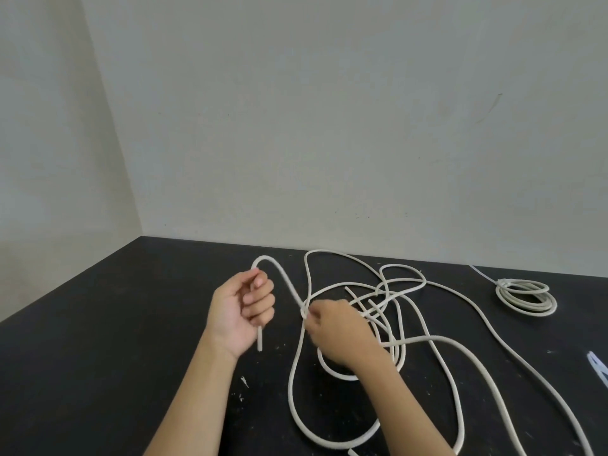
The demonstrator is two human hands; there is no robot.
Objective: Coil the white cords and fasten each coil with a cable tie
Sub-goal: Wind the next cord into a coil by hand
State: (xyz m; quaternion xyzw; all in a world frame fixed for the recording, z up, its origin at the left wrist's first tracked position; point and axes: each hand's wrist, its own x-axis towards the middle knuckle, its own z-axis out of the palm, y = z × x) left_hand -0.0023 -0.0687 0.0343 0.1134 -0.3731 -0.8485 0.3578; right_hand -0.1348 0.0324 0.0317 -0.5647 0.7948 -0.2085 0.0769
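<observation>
A long white cord [437, 340] lies in loose tangled loops across the black table [98, 340]. My left hand [241, 312] is raised, fingers curled round the cord near its cut end, which hangs below the palm. From that hand the cord arches up and over to my right hand [332, 330], which pinches it where several loops cross. A second white cord [526, 296] lies as a finished coil at the far right, a thin cable tie tail sticking out from it toward the wall.
Pale cable ties [599, 366] lie at the table's right edge. Grey walls close off the back and left of the table. White specks dot the tabletop near the front.
</observation>
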